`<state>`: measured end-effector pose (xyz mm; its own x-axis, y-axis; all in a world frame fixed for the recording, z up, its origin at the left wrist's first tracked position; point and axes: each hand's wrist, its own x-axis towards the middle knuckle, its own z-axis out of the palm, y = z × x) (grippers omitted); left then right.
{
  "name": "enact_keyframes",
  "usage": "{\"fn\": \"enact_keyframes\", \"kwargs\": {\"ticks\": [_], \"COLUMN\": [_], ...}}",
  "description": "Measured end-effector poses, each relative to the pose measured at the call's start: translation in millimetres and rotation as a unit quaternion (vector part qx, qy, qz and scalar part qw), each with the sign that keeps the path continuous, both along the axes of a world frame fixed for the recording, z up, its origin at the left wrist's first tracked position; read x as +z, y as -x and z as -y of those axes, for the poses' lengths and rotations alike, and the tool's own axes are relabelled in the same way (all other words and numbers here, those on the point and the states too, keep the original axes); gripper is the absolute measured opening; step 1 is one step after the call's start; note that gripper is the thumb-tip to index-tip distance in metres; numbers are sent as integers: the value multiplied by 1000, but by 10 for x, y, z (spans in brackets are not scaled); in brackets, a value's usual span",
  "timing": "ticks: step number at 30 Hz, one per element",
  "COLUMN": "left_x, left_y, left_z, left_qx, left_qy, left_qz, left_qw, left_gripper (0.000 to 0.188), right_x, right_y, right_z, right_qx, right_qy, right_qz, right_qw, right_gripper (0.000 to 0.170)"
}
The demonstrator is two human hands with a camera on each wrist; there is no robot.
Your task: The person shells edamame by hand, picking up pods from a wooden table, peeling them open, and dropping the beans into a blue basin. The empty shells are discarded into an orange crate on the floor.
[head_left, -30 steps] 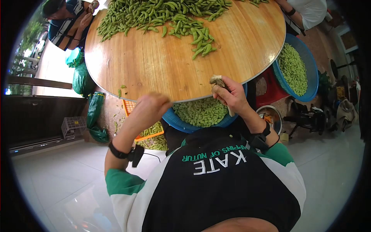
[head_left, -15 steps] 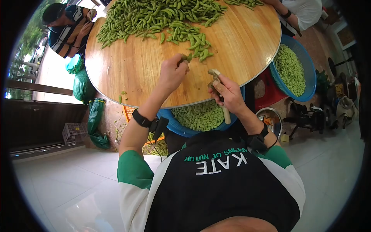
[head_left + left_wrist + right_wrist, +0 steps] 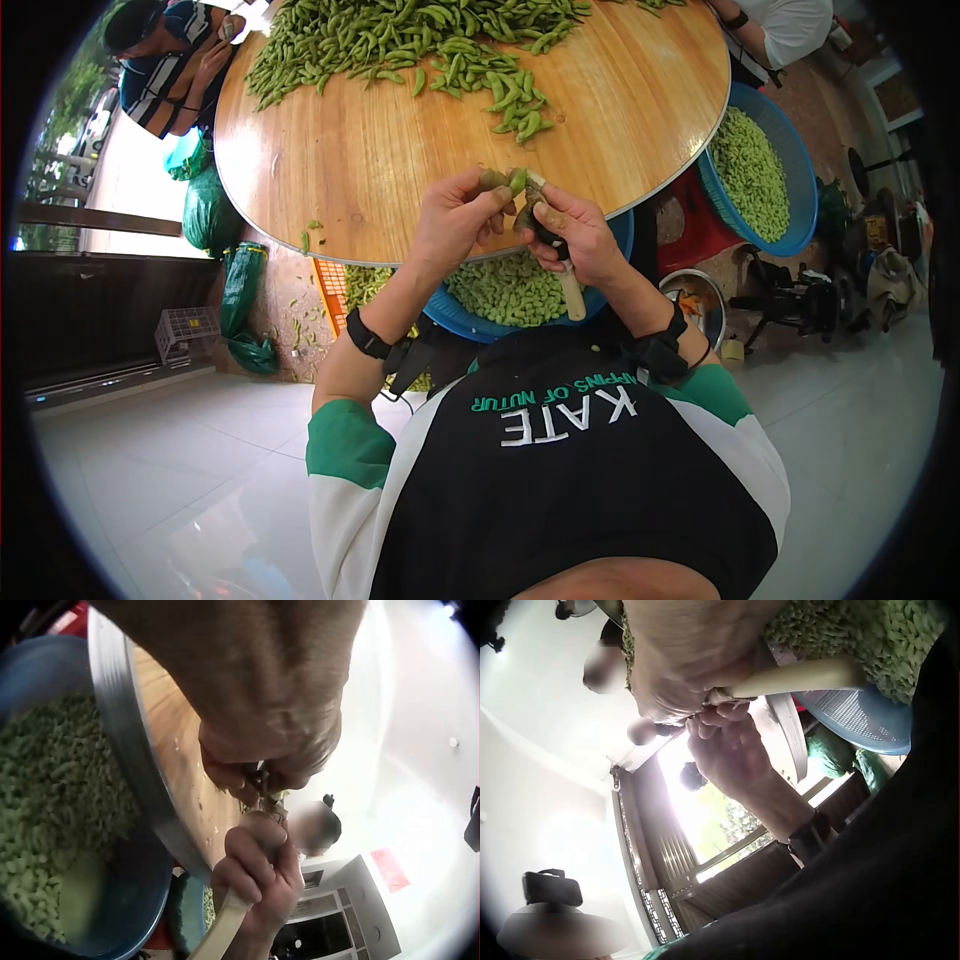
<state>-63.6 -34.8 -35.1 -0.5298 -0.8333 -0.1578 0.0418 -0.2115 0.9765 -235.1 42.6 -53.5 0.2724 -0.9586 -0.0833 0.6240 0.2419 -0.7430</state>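
Note:
My left hand (image 3: 450, 218) pinches a green soybean pod (image 3: 517, 182) between thumb and fingers, just over the near edge of the round wooden table (image 3: 350, 170). Close beside it, my right hand (image 3: 580, 240) grips a tool by its pale handle (image 3: 572, 295), which sticks out below the palm and also shows in the right wrist view. Its working end is hidden among the fingers. The two hands' fingertips meet around the pod. Beneath them, partly under the tabletop, shelled green beans (image 3: 515, 288) fill a blue basin (image 3: 468, 328).
A large heap of pods (image 3: 400, 45) covers the table's far side. To the right stands another blue basket (image 3: 806, 190) of shelled beans, near a metal bowl (image 3: 712, 300). An orange crate (image 3: 328, 290) sits at lower left. One person (image 3: 165, 75) sits at far left, another (image 3: 795, 30) at far right.
My left hand went from the near table edge out toward the pods, then came back with a pod to the right hand. The right hand keeps its grip on the tool.

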Motion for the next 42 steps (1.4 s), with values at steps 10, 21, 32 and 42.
{"fn": "enact_keyframes", "kwargs": {"ticks": [10, 21, 32, 42], "left_x": [-63, 62, -6, -4], "left_y": [-47, -49, 40, -6], "left_z": [-70, -51, -62, -142], "left_qx": [7, -73, -38, -28], "left_qy": [56, -222, -243, 89], "left_qz": [10, -192, -153, -86], "left_qw": [998, 953, 957, 992], "left_gripper": [9, 8, 10, 19], "right_x": [-21, 10, -166, 36], "right_y": [-27, 35, 82, 119], "right_z": [-10, -22, -4, -73], "right_qx": [-2, 6, -130, 52], "right_qy": [0, 81, 275, -83], "right_qz": [-19, -24, -318, 174], "right_qw": [1000, 996, 898, 980], "right_gripper": [34, 26, 33, 28]}}
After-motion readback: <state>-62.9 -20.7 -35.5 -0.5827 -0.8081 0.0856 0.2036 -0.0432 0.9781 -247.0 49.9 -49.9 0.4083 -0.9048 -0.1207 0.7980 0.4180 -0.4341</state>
